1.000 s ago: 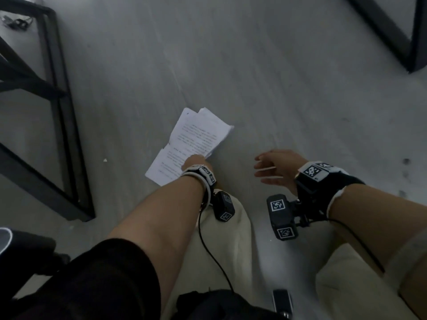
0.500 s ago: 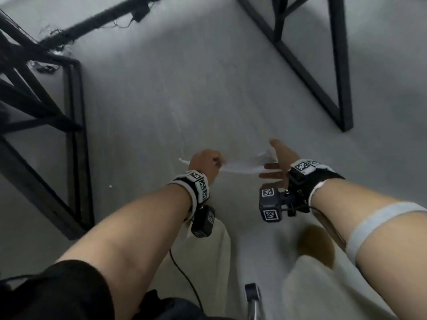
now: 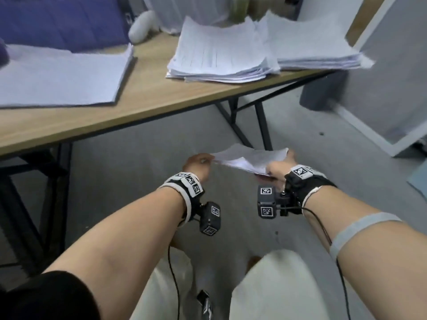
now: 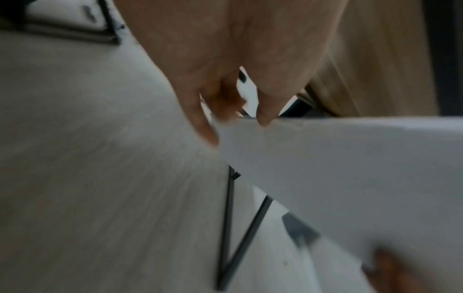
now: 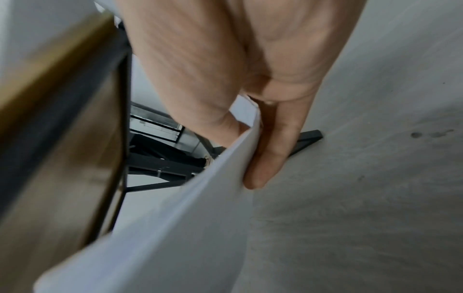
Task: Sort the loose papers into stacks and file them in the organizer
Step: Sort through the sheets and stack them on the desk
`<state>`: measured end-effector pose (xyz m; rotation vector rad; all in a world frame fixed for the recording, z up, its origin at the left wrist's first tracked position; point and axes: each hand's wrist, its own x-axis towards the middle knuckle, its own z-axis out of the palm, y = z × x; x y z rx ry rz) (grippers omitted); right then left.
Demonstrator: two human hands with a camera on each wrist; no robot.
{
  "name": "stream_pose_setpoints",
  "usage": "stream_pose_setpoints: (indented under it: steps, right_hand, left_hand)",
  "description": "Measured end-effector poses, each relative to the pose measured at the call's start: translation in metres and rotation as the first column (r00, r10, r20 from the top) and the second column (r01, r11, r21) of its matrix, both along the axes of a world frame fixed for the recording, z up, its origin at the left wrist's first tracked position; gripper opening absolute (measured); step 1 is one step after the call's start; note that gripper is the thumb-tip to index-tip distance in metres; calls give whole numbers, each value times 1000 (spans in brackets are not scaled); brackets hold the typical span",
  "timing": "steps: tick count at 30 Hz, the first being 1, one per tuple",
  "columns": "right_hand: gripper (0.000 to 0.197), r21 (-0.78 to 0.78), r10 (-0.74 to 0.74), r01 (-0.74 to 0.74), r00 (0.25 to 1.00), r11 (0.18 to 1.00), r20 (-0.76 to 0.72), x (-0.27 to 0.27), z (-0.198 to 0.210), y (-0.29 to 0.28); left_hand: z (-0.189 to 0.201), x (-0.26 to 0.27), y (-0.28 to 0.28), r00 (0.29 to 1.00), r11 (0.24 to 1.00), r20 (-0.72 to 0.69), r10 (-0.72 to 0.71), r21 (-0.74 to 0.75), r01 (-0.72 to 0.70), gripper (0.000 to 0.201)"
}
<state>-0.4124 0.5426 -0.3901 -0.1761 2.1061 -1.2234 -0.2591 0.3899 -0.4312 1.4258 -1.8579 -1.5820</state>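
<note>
Thin, limp white paper sheets (image 3: 250,159) sag between both hands above the grey floor (image 3: 129,169), long axis left-right; left hand (image 3: 198,166) fingers and right hand (image 3: 278,169) fingers pinch opposite ends.

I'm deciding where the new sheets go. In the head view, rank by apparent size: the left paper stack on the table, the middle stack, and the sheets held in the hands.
1. Left paper stack, though it lies nearer the camera.
2. Middle stack.
3. Held sheets, clearly smallest.
</note>
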Motion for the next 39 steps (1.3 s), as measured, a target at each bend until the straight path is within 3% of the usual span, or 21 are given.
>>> stream_pose_setpoints:
  steps: [2, 3, 4, 6, 10, 15, 17, 19, 21, 25, 28, 30, 33, 36, 37, 39]
  right_hand:
    - [93, -22, 16, -17, 999, 1000, -38, 1, 11, 13]
    - [94, 31, 38, -36, 997, 999, -69, 6, 22, 21]
    - [96, 76, 59, -53, 994, 996, -91, 6, 28, 30]
    - [101, 88, 74, -62, 987, 994, -143, 10, 41, 49]
    - [95, 187, 7, 33, 978, 982, -211, -4, 63, 87]
    - [92, 312, 133, -94, 985, 946, -107, -41, 70, 123]
    - [76, 263, 90, -61, 991, 963, -102, -39, 76, 128]
    - [40, 167, 38, 1, 973, 986, -229, -18, 102, 126]
    - [23, 84, -22, 59, 920, 995, -391, -12, 119, 118]
    - [22, -165, -158, 82, 834, 983, -529, -7, 147, 87]
    - [18, -233, -133, -2, 815, 972, -564, -16, 167, 40]
    - [32, -273, -36, -132, 845, 953, -533, -29, 178, 2]
    - [59, -222, 159, -316, 835, 922, -527, -58, 187, -60]
    - [67, -112, 238, -355, 797, 928, -555, -96, 200, -125]
    - [65, -67, 246, -339, 792, 938, -558, -106, 206, -142]
    - [42, 39, 273, -300, 794, 953, -543, -116, 216, -169]
  left_hand:
    - [21, -3, 17, 988, 929, -130, 78, 369, -24, 13]
    - [27, -5, 24, 986, 914, -157, 59, 405, 9, 18]
    - [33, -7, 32, 986, 930, -164, -15, 361, 74, 27]
    - [42, -8, 46, 976, 971, -49, -214, 103, 218, 30]
    - [69, -11, 71, 926, 917, -7, -378, -139, 373, 31]
    - [101, -8, 93, 805, 799, -75, -588, -210, 564, 36]
    - [107, -7, 95, 782, 785, -123, -611, -225, 577, 38]
    - [117, -7, 93, 772, 793, -196, -605, -239, 561, 38]
    - [132, -7, 84, 770, 811, -264, -582, -254, 526, 38]
    - [169, -13, 52, 761, 870, -423, -491, -197, 452, 44]
    - [194, -21, 11, 769, 904, -475, -428, -222, 366, 43]
    - [204, -31, -27, 797, 933, -489, -356, -237, 271, 46]
    - [212, -50, -91, 854, 959, -448, -264, -217, 183, 47]
    - [220, -74, -154, 902, 971, -385, -196, -201, 125, 52]
    - [222, -80, -172, 923, 975, -353, -152, -209, 80, 58]
    - [225, -88, -204, 969, 972, -233, -80, -235, 24, 76]
